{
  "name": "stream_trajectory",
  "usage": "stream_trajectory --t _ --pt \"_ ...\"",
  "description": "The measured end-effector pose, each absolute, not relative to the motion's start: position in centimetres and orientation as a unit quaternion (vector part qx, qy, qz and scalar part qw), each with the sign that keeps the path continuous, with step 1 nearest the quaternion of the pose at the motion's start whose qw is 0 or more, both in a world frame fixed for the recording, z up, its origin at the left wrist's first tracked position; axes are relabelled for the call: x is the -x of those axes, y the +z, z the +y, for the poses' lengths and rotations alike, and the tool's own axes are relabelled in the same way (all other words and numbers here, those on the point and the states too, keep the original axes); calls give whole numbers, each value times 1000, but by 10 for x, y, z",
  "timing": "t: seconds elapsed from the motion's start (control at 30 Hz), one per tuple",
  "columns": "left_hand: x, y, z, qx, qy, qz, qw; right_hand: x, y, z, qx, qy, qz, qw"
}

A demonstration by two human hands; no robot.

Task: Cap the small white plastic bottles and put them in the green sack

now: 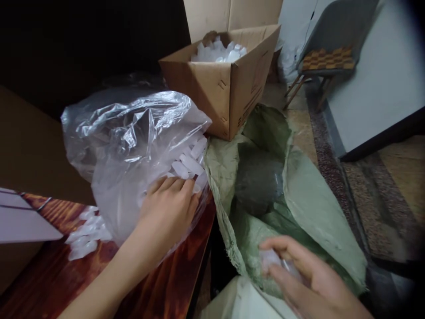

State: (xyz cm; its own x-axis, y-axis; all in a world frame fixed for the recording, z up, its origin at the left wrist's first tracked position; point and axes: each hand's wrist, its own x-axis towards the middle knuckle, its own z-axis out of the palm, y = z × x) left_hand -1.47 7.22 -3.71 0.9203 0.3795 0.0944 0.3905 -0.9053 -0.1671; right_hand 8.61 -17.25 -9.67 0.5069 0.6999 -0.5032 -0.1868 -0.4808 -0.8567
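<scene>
My left hand (171,204) reaches into the mouth of a clear plastic bag (133,133), its fingers curled over small translucent white plastic pieces (189,163). One piece (197,188) shows at its fingertips. My right hand (305,272) is closed around a translucent plastic piece (270,257), pinched between thumb and fingers, over the open green woven sack (318,204). The piece is partly covered by the fingers, and its exact kind is unclear. Deeper in the sack, a dark, see-through liner (260,177) is visible.
Behind the bag stands an open cardboard box (209,93) holding many similar white pieces (221,51). A loose pile of pieces (88,235) lies on the reddish wooden table (166,283). A grey chair (335,31) with a checkered cushion stands at the far right.
</scene>
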Motion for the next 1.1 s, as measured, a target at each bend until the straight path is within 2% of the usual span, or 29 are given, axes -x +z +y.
stream_trajectory --t 0.1,0.17,0.3,0.4,0.7,0.9,1.0,1.1 --pt "14 -31 51 980 -160 -122 10 -104 -80 -160 786 280 -317 451" --pt "15 -32 29 972 -196 -43 -120 -109 -72 -155 785 194 -381 448" --pt "17 -51 -9 901 -69 -15 -428 -111 -67 -157 763 114 -456 445" --pt "18 -70 -20 832 -3 -24 -554 -116 -70 -168 759 109 -486 420" --pt "16 -92 -20 742 102 -75 -658 -129 -73 -184 681 266 -582 355" --pt "10 -105 -17 584 257 -173 -750 -120 -88 -187 656 169 -639 364" --pt "7 -108 -18 564 222 -217 -765 -119 -90 -187 670 112 -646 349" --pt "7 -109 -19 612 155 -243 -736 -114 -94 -185 693 118 -630 331"
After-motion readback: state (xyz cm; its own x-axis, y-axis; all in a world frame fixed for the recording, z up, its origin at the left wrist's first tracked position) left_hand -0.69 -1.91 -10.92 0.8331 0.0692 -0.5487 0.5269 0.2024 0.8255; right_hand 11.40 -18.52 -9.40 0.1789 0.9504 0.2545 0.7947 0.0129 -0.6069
